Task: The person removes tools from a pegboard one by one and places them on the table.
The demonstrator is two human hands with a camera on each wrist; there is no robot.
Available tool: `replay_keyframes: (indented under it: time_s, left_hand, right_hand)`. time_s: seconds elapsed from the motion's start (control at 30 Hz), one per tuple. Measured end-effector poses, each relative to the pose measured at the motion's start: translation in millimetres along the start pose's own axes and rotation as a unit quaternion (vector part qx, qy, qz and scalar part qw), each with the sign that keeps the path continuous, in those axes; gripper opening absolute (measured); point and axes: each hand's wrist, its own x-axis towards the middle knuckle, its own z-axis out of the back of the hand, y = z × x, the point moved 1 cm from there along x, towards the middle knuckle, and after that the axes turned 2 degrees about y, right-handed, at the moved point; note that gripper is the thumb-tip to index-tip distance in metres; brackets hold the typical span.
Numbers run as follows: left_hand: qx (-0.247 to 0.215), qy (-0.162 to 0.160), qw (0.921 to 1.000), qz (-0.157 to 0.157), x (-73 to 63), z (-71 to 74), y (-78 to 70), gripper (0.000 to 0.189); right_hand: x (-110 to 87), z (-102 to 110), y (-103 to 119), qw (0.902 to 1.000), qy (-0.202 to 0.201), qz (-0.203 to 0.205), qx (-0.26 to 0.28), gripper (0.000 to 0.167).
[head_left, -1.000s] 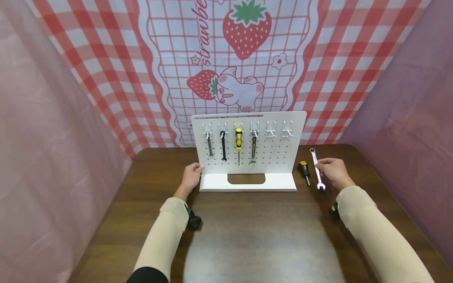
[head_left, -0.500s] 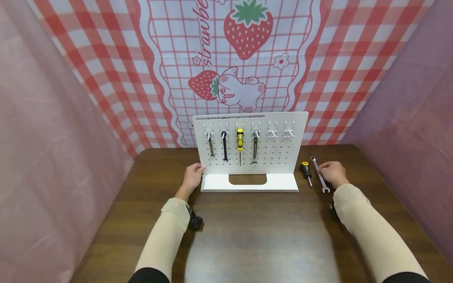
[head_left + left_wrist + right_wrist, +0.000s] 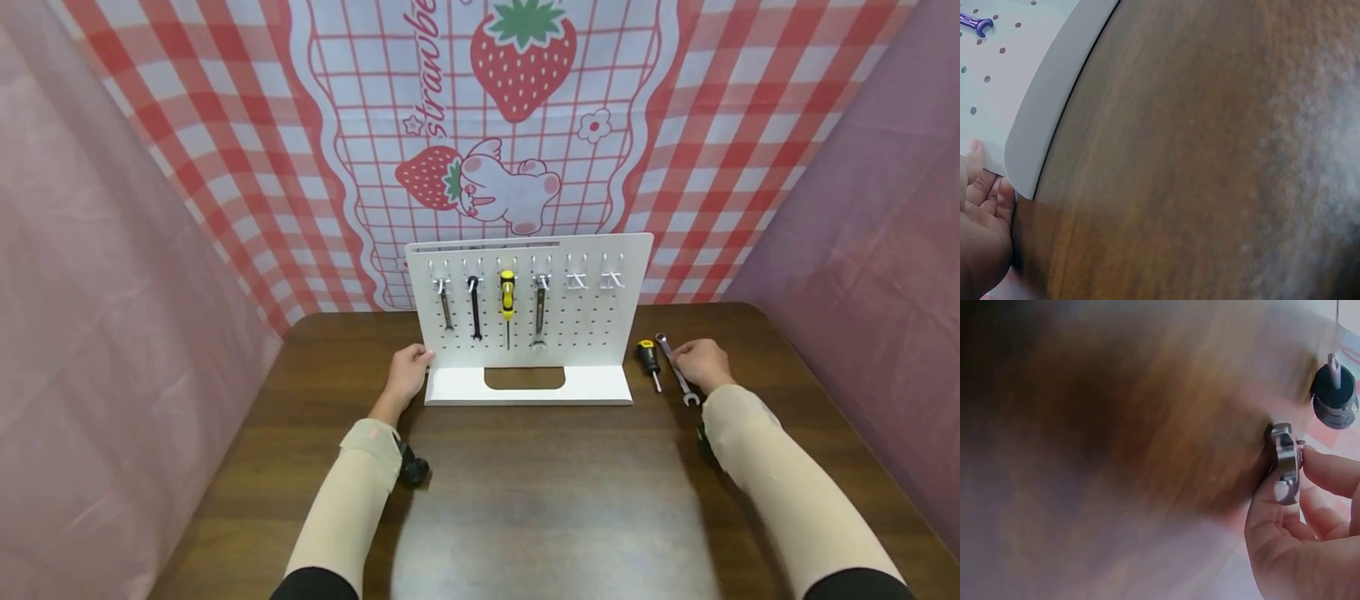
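A white pegboard stand (image 3: 453,387) stands upright on the table. My left hand (image 3: 407,372) grips its lower left edge, with the thumb on the front face and the fingers behind in the left wrist view. To the right of the stand, my right hand (image 3: 703,363) pinches a silver combination wrench (image 3: 680,379) between thumb and fingers. The wrench's open end (image 3: 1285,464) faces the camera in the right wrist view. Left of the wrench lies a black-and-yellow screwdriver (image 3: 648,358), its tip toward me.
Hooks on the board carry a small wrench (image 3: 446,310), a black wrench (image 3: 475,312), a yellow screwdriver (image 3: 507,296) and a larger silver wrench (image 3: 540,312). Two bare hooks (image 3: 612,277) are at the right. Behind hangs a strawberry-print cloth (image 3: 517,83); the wooden table (image 3: 555,500) extends in front.
My right hand has brought the wrench slightly toward me and tilted it, its open end now farther right. The left hand keeps its hold on the stand.
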Motion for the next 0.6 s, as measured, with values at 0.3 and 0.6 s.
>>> replay_keyframes:
  time_s: [0.3,0.6]
  left_hand:
    - [-0.004,-0.002,1.0000,-0.004,1.6,0.4,1.7,0.018]
    - [0.000,0.001,1.0000,-0.002,2.1,0.5,2.5,0.018]
  right_hand:
    - [1.4,-1.1,3.8,0.9986,-0.019,0.018,-0.047,0.030]
    - [0.8,-1.4,3.3,0.9974,-0.027,0.024,-0.063,0.031]
